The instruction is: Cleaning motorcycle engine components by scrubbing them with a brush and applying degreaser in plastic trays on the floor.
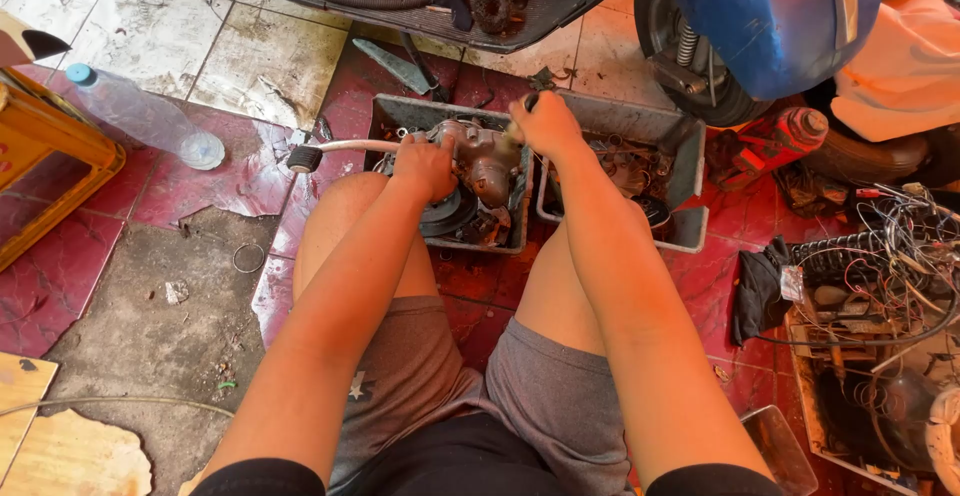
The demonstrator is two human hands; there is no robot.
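Engine case [480, 161]: held in grey tray [400, 111] on floor | left hand [425, 166] clasped on its top | right hand [545, 121] clenched round tool handle | judged heavy, rigid, greasy; best gripped by casting edges

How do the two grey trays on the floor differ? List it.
The left tray holds a large brownish engine part that the left hand steadies; the right tray holds small loose parts and wires. The left tray sits in front of the left knee, the right tray further right, near the scooter wheel. The right hand, gripping a dark tool handle, hovers between them. Both are grey, rectangular and grimy, side by side.
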